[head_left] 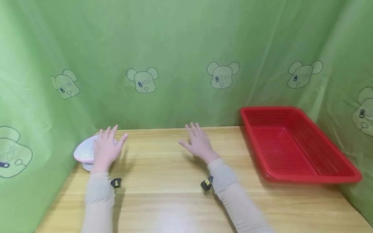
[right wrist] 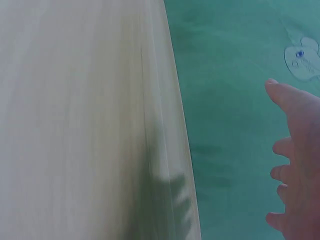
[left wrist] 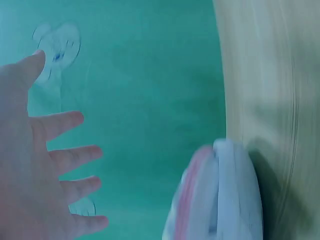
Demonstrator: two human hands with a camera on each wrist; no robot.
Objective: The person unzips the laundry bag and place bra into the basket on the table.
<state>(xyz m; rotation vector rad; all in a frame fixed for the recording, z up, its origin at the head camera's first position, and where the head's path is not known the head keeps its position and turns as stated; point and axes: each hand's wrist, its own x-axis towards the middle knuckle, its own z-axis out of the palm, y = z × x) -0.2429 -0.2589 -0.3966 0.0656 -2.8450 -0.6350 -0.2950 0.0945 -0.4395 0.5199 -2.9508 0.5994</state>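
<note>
My left hand (head_left: pixel 106 149) is spread with straight fingers over the left side of the table, in front of a pale, rounded item with a pink edge (head_left: pixel 84 151). In the left wrist view this item (left wrist: pixel 220 200) looks like soft stacked layers, apart from the fingers; its exact kind is unclear. My right hand (head_left: pixel 199 144) hovers above the middle of the table, fingers extended and holding nothing. Its shadow falls on the wood in the right wrist view, where the hand (right wrist: pixel 302 165) shows at the right edge.
A red plastic basket (head_left: pixel 256 155) with slotted walls stands on the right of the wooden table (head_left: pixel 163 181). Green curtains (head_left: pixel 180 45) printed with bear heads enclose the back and both sides. Each wrist wears a small black device (head_left: pixel 207 183).
</note>
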